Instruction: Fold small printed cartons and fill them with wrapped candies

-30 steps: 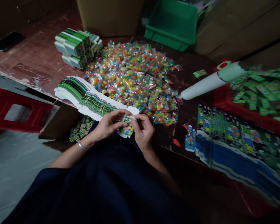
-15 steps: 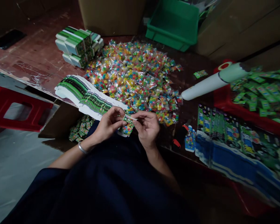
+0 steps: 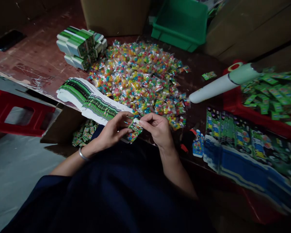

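The left hand (image 3: 113,129) is gripping 1 small printed box (image 3: 135,132) between thumb and fingers, and the right hand (image 3: 158,129) is pinching the white edge at its upper end. The box is sitting between the 2 hands, above the person's lap; whether anything is inside, or whether that end is closed, I cannot tell. This 1 piece appears to be only partly done.

Just left of the left hand, many small green boxes (image 3: 83,133), seemingly done, are lying in an open carton (image 3: 53,127). Beyond that hand, a fanned row of flat box blanks (image 3: 97,103) is waiting, apparently unworked. Ahead of both hands, a large heap of clear candy packets (image 3: 138,79) is spreading, so plenty seems left. Farther off, beyond the heap's left side, banded bundles (image 3: 76,43) are standing stacked, looking untouched.
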Available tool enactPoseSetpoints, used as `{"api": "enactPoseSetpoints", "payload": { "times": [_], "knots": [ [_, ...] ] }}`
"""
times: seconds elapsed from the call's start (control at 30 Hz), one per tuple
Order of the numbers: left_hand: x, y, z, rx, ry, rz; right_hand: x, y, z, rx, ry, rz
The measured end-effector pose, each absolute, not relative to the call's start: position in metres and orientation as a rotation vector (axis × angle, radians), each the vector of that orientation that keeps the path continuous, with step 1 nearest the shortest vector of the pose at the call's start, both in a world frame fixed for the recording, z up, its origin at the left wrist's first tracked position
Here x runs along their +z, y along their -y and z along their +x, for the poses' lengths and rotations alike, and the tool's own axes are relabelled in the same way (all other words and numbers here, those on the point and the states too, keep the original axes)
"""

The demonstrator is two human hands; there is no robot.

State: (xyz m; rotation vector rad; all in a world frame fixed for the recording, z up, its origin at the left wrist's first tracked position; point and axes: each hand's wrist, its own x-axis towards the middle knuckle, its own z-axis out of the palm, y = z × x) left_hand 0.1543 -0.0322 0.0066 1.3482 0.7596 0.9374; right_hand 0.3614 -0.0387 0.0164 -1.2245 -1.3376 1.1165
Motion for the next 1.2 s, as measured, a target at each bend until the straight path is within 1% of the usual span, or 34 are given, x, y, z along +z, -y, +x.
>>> {"api": "enactPoseSetpoints", "payload": {
  "times": [0.17,0.3,0.37,0.47,0.53,0.6,0.67,0.77,0.9,1.07,1.2],
  "knots": [
    [0.008,0.035,0.154,0.919,-0.804,1.364,0.008,0.054,0.352,0.736,1.575,-1.190],
    [0.000,0.039,0.153,0.895,-0.813,1.353,-0.013,0.070,0.346,0.557,1.617,-1.185],
    [-0.005,0.043,0.152,0.862,-0.804,1.336,-0.021,0.077,0.345,0.583,1.594,-1.195],
    [-0.010,0.046,0.147,0.789,-0.780,1.266,-0.027,0.080,0.352,0.799,1.554,-1.240],
    [-0.012,0.046,0.143,0.765,-0.786,1.190,-0.030,0.074,0.360,0.832,1.529,-1.313],
    [-0.012,0.043,0.138,0.792,-0.841,1.133,-0.032,0.061,0.367,0.682,1.553,-1.419],
    [-0.011,0.038,0.134,0.852,-0.937,1.129,-0.036,0.044,0.371,0.537,1.687,-1.497],
    [-0.007,0.031,0.127,0.941,-1.037,1.144,-0.040,0.018,0.369,0.498,1.941,-1.532],
    [-0.003,0.024,0.118,0.991,-1.010,1.050,-0.039,-0.002,0.360,0.428,2.139,-1.663],
    [-0.006,0.018,0.111,0.918,-0.979,0.982,-0.032,-0.009,0.348,0.287,2.255,-1.878],
    [-0.013,0.016,0.113,0.871,-0.945,0.993,-0.029,-0.013,0.349,0.278,2.298,-1.933]
  ]
}}
